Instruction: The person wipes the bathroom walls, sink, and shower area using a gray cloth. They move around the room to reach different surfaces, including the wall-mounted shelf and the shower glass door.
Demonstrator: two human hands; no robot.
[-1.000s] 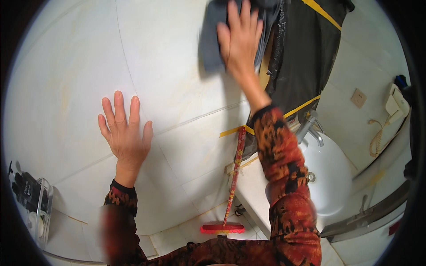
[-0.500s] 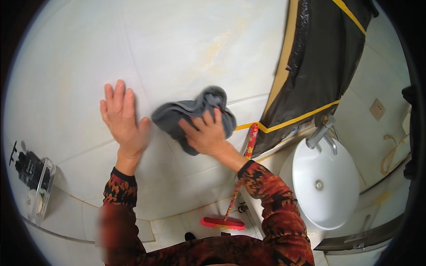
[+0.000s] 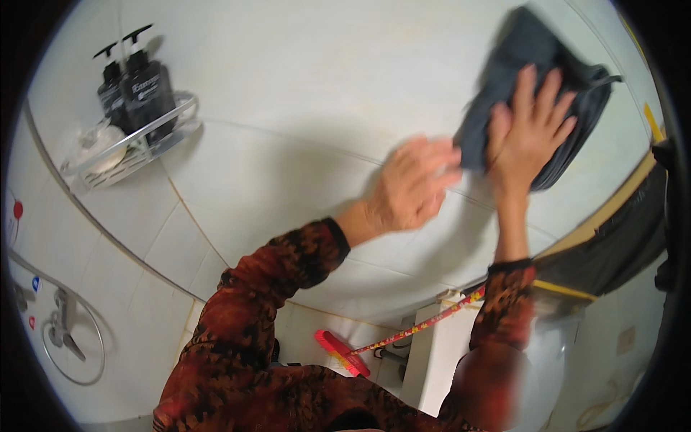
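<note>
My right hand (image 3: 529,129) holds a dark grey cloth (image 3: 568,158) pressed against the white tiled wall (image 3: 309,79) at the upper right, its fingers spread over the fabric. My left hand (image 3: 414,183) is left of it and lower, blurred, with fingers apart and slightly bent; its fingertips are close to the cloth's left edge, and I cannot tell whether they touch it. Both sleeves are patterned red and black.
A wire shelf (image 3: 129,162) with dark pump bottles (image 3: 147,93) hangs upper left, above a shower tap (image 3: 63,327). A red broom (image 3: 338,349) leans at a white counter (image 3: 425,353) beside a basin (image 3: 547,363). Black sheeting (image 3: 622,237) with yellow tape is at right.
The view has swung leftward, bringing shelf and tap into view. The cloth went down from high on the wall, then up again. My left hand has left its flat position and moved toward the cloth.
</note>
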